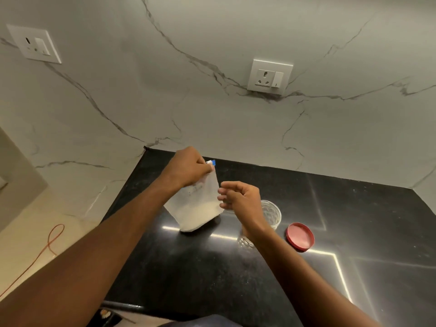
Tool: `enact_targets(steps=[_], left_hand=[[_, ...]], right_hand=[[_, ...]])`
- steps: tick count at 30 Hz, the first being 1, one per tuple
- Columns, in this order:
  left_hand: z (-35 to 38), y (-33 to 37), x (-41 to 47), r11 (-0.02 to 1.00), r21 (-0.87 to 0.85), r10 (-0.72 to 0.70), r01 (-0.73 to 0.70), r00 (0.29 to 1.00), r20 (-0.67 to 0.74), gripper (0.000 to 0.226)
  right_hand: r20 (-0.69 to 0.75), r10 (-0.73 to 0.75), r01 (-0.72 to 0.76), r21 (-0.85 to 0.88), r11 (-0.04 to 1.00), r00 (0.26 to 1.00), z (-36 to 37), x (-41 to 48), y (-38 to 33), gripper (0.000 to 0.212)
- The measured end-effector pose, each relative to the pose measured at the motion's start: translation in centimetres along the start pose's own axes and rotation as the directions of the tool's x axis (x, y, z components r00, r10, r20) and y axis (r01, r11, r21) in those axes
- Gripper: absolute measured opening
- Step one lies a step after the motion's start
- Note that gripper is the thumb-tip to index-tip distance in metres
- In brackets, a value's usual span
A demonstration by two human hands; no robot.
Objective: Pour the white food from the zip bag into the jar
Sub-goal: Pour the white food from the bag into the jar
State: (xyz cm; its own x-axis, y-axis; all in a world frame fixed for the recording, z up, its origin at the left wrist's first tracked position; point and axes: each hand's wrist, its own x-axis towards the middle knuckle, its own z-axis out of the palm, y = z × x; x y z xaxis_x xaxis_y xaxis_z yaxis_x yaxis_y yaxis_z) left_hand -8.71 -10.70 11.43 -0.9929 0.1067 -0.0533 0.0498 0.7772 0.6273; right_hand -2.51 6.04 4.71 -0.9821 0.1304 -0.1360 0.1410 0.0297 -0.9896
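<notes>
A clear zip bag (pixel 199 206) with white food in its lower half stands on the black counter (pixel 354 232). My left hand (pixel 188 167) grips the bag's top by the blue zip corner. My right hand (pixel 238 197) hovers just right of the bag with fingers loosely curled, holding nothing. Behind my right wrist stands an open clear glass jar (pixel 271 213), partly hidden. Its red lid (pixel 300 236) lies flat on the counter to the right of the jar.
A marble wall with two white socket plates (pixel 270 76) (pixel 35 44) rises behind the counter. The counter's left edge drops to a pale floor with an orange cable (pixel 50 241).
</notes>
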Motion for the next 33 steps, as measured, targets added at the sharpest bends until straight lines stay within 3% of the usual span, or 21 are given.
enact_targets(steps=[4, 7, 11, 15, 19, 24, 29, 33], left_hand=[[-1.9, 2.1, -1.1, 0.976, -0.193, 0.086, -0.096, 0.994, -0.060, 0.028], [-3.2, 5.2, -1.6, 0.929, -0.302, 0.183, -0.213, 0.975, -0.125, 0.035], [-3.3, 9.4, -2.0, 0.863, -0.377, 0.283, -0.336, 0.940, -0.189, 0.039], [-2.1, 12.0, -2.2, 0.816, -0.390, 0.376, -0.428, 0.904, -0.204, 0.033], [-0.3, 13.5, -2.1, 0.757, -0.492, 0.420, -0.431, 0.897, -0.138, 0.031], [2.3, 15.5, -2.6, 0.687, -0.567, 0.491, -0.455, 0.866, -0.099, 0.028], [4.5, 16.3, -3.2, 0.626, -0.639, 0.528, -0.447, 0.846, -0.075, 0.029], [6.4, 15.4, -3.1, 0.578, -0.756, 0.479, -0.308, 0.878, 0.008, 0.029]], right_hand=[[-0.092, -0.067, 0.061, -0.067, 0.996, 0.993, -2.3, 0.4, -0.4, 0.033], [-0.207, -0.062, 0.043, -0.093, 0.995, 0.976, -4.0, 1.0, -0.9, 0.018], [-0.261, 0.143, -0.107, 0.147, 0.983, 0.955, -6.6, 1.3, -1.8, 0.018], [-0.287, 0.258, -0.135, 0.387, 0.912, 0.923, -10.1, 0.6, -2.0, 0.027], [-0.268, 0.293, -0.126, 0.504, 0.855, 0.918, -13.7, -0.7, -2.1, 0.035], [-0.385, 0.300, -0.076, 0.500, 0.863, 0.873, -18.0, -2.6, -2.4, 0.034], [-0.522, 0.220, 0.096, 0.512, 0.853, 0.824, -21.1, -4.3, -2.9, 0.029], [-0.611, 0.128, 0.211, 0.451, 0.867, 0.781, -22.7, -5.3, -3.6, 0.033]])
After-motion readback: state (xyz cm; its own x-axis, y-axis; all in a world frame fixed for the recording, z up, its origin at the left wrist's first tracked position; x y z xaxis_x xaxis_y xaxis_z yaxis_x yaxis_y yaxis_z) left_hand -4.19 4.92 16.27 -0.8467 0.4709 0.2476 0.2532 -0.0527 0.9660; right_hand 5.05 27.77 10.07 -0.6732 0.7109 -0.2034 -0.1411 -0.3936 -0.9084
